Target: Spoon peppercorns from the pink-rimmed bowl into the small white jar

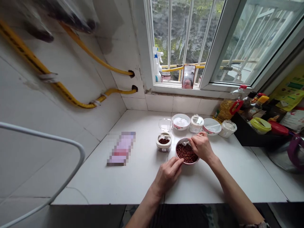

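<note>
A bowl (177, 157) full of small dark reddish-brown grains, perhaps peppercorns (187, 153), stands on the white counter. My left hand (168, 172) pinches its near-left rim between thumb and fingers. Over the bowl's right side, my right hand (201, 145) is closed round the handle of a small white spoon (185, 143), whose head rests among the grains. Just left of the bowl is a cream-rimmed jar (163, 147), its clear lid (166, 124) raised, with similar grains inside. The right hand covers part of the bowl and most of the spoon handle.
Behind stand a bowl of white grains (181, 122), a lidded jar (196, 123), another bowl (212, 126) and a second lidded jar (228, 129). A blurred purple packet (122, 148) lies left. Bottles (253, 106) crowd a black rack at right. A phone (189, 76) leans at the window.
</note>
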Motion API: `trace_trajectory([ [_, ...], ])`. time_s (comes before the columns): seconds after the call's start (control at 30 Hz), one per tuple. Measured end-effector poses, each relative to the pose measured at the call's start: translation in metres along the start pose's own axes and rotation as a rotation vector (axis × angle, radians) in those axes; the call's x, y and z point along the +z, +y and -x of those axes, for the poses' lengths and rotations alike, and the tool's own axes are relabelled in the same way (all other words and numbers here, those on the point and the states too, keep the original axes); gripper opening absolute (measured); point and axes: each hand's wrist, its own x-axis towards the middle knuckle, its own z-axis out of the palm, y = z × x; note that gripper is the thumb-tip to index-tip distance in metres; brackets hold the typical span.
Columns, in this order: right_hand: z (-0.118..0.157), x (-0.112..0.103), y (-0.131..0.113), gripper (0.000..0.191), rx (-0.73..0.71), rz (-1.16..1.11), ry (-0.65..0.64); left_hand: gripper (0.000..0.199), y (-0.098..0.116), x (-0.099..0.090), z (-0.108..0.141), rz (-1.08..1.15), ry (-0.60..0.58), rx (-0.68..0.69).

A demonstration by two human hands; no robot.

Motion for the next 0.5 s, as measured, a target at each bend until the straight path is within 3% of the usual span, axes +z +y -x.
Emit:
trace_trajectory([
  [0.1, 0.003, 0.006, -0.001, 0.044, 0.006, -0.130, -0.004, 0.023, 0.000, 0.000, 0.000, 0.000, -0.008, 0.001],
  [0.3, 0.007, 0.005, 0.008, 0.045, 0.124, -0.232, 0.108, 0.024, -0.001, 0.000, 0.001, -0.004, -0.016, -0.012],
  [0.5, 0.007, 0.015, 0.000, 0.047, 0.155, -0.273, 0.050, 0.026, -0.002, 0.001, 0.002, 0.019, -0.019, -0.018],
])
